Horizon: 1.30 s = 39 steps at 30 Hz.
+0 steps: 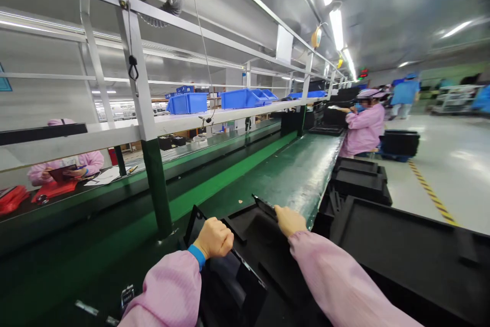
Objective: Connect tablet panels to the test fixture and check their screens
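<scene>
My left hand, with a blue band at the wrist, is closed over the top edge of a dark glossy flat panel. That panel stands tilted in front of me, and its exact kind is unclear. Farther forward and to the right, my right hand grips the end of a second thin black panel, held at a slant. Both panels are over a black tray with raised ribs on the green bench. My fingertips are mostly hidden behind the panels.
Black trays are stacked to my right. A green bench runs forward beside a green-and-white post. Blue bins stand on the white shelf. One co-worker in pink sits ahead right; another is across the line.
</scene>
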Each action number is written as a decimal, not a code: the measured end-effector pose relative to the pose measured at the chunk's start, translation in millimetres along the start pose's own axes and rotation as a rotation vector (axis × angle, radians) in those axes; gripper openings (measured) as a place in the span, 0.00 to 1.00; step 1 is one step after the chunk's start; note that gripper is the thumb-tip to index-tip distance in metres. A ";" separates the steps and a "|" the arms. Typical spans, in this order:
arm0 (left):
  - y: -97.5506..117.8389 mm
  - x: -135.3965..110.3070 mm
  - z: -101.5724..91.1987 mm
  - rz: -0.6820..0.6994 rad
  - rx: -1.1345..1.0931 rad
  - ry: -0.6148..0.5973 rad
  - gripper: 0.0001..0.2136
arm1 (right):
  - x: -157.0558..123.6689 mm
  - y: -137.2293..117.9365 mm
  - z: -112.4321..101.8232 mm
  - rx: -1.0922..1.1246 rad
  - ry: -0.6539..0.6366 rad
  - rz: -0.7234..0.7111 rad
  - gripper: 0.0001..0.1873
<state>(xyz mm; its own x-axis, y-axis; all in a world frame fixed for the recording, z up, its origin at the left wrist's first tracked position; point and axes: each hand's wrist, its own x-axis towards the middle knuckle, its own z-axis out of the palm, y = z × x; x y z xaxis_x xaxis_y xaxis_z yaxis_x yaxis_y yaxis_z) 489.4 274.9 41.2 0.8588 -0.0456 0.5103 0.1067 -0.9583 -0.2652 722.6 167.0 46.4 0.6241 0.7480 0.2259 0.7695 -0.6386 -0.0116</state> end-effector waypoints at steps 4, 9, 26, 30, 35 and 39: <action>-11.4 1.8 -68.4 -0.060 0.073 0.320 0.17 | -23.1 8.4 -51.5 0.057 0.125 -0.016 0.10; -2.1 -39.8 -205.8 -0.062 0.184 0.643 0.21 | -93.4 -8.0 -111.0 0.202 0.338 -0.236 0.14; 160.8 -407.4 -390.3 -1.053 0.798 -0.091 0.23 | -320.2 -374.2 -134.7 0.972 0.410 -1.235 0.15; 171.9 -431.0 -357.6 -1.468 0.581 -0.360 0.27 | -343.5 -451.3 -78.2 0.792 0.353 -1.389 0.16; 181.7 -445.5 -332.8 -1.569 0.441 -0.489 0.27 | -355.2 -485.3 -19.3 0.522 0.298 -1.510 0.12; 181.3 -455.3 -324.0 -1.621 0.374 -0.568 0.27 | -357.8 -490.8 8.9 0.393 0.248 -1.543 0.13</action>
<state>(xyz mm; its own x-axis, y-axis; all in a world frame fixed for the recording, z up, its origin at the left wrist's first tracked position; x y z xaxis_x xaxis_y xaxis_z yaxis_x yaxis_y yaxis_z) -44.6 30.5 25.9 -0.1761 0.9764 0.1249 0.9833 0.1803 -0.0233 122.9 214.4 -37.4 -0.7468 0.5300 0.4016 0.6213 0.7714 0.1373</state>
